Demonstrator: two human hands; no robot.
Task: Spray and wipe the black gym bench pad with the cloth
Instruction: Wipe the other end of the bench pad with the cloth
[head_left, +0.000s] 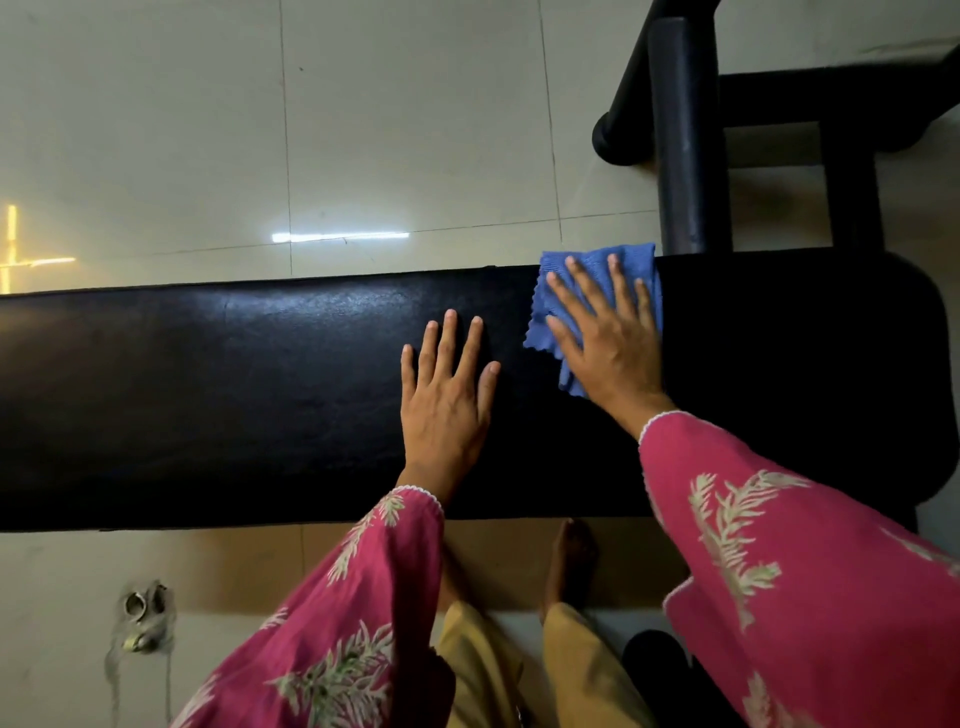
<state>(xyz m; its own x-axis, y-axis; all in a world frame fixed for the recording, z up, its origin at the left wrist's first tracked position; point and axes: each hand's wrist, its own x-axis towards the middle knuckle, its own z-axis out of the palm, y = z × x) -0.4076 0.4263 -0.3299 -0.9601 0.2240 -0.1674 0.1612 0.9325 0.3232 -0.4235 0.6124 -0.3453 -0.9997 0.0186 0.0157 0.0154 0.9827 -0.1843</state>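
Here the person stands at the long side of the black bench pad, which runs across the view from left to right. The right hand lies flat and wide on the blue cloth, fingers spread, pressing it on the pad near the far edge, toward the right end. The left hand is also open and flat, holds nothing, and rests directly on the pad just beside the cloth.

The cloth looks thin, soft and light, with a wavy cut edge; it is folded and bunches a little under the palm. It probably slides easily on the smooth pad, so a flat palm with spread fingers seems a good way to keep it from rolling up. The pad looks firm and a little shiny, likely slippery where it is wet, and the bench itself seems heavy enough not to move.

No spray bottle shows in the view. Behind the right end stands a black frame with a padded roller, close to the cloth, and it may limit strokes past the far edge. The 2 bare feet stand on the tiled floor just under the near edge. A small metal object lies on the floor to the left, well apart.
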